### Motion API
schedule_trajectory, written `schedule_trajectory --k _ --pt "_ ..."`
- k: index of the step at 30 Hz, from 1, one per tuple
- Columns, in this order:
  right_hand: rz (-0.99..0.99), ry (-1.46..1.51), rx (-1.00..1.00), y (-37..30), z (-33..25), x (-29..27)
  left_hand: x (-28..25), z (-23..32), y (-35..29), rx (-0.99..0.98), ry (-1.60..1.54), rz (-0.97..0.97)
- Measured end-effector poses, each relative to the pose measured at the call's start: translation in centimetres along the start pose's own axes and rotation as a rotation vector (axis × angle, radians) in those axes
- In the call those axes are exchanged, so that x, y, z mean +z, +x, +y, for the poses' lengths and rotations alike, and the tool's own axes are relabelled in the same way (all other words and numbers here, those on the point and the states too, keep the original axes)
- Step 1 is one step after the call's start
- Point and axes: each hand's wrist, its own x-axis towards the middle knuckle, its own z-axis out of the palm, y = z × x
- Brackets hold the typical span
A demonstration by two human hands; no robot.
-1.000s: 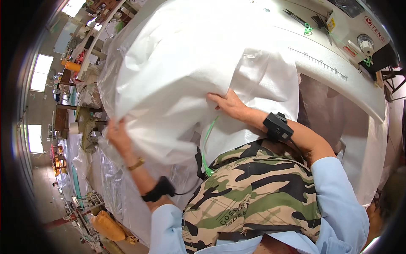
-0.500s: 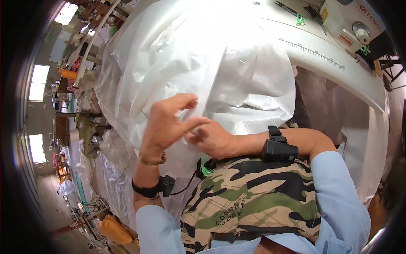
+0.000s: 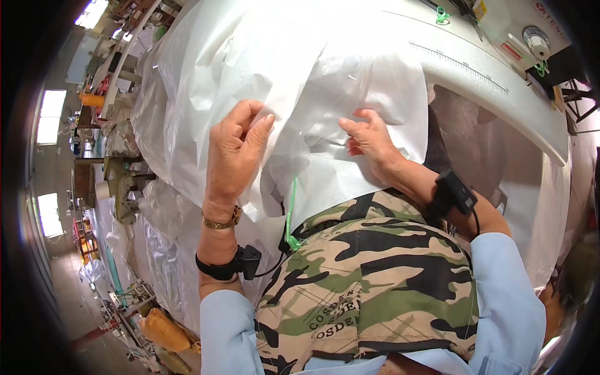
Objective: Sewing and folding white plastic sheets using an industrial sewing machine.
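Note:
A large white, translucent plastic sheet (image 3: 194,94) with a fine woven texture drapes over the table and down to my lap. Along one of its edges, the thumb and bent fingers of my left hand (image 3: 237,150) are pinched together on the plastic. My right hand (image 3: 375,142) hovers over the sheet's other panel (image 3: 337,81), its fingers loosely curled and apart, with nothing visible in them. Between the hands and my camouflage apron (image 3: 375,269) a bright green cord (image 3: 291,212) runs upward from a knotted bunch at the apron's side.
A pale sewing machine (image 3: 525,31) with a dial stands at the far right, beside a table edge (image 3: 462,69) marked with a ruler scale. Another green cord (image 3: 442,15) lies near it. Crumpled clear plastic (image 3: 165,250) and an orange-brown bundle (image 3: 164,330) are at the left.
My hands, close together before, have moved apart: the left slightly up, the right up and to the right. The green cord now stretches upward, and the sheet's near edge has shifted.

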Motion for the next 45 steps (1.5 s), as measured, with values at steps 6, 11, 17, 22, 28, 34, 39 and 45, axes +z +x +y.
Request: schedule_trajectory --k 6,11,17,22,28,34,39,45 --pt "-0.277 -0.070 -0.032 -0.5 -0.2 0.7 -0.4 0.1 0.6 0.019 -0.051 -0.043" --pt "-0.518 -0.137 -0.480 -6.4 -4.4 0.4 -0.4 0.0 0.0 -0.068 -0.047 -0.151" --pt "-0.637 -0.274 -0.525 -7.8 -5.8 0.9 2.1 0.5 -0.5 -0.081 -0.045 -0.253" --pt "-0.576 -0.529 -0.706 -7.1 -4.7 2.4 3.5 -1.0 -1.4 -0.108 -0.198 -0.289" --pt "-0.483 -0.736 -0.928 -6.8 -3.8 3.6 3.6 -1.5 -1.6 -0.159 -0.259 -0.327" --pt "-0.549 -0.916 -0.866 -6.6 -4.0 3.8 4.1 -1.9 -2.1 -0.189 -0.353 -0.268" --pt "-0.621 -0.974 -0.814 -7.3 -4.3 4.1 4.7 -1.2 -2.5 -0.204 -0.353 -0.184" --pt "-0.767 -0.957 -0.850 -7.0 -3.8 3.6 6.2 -1.2 -1.7 -0.358 -0.557 -0.087"
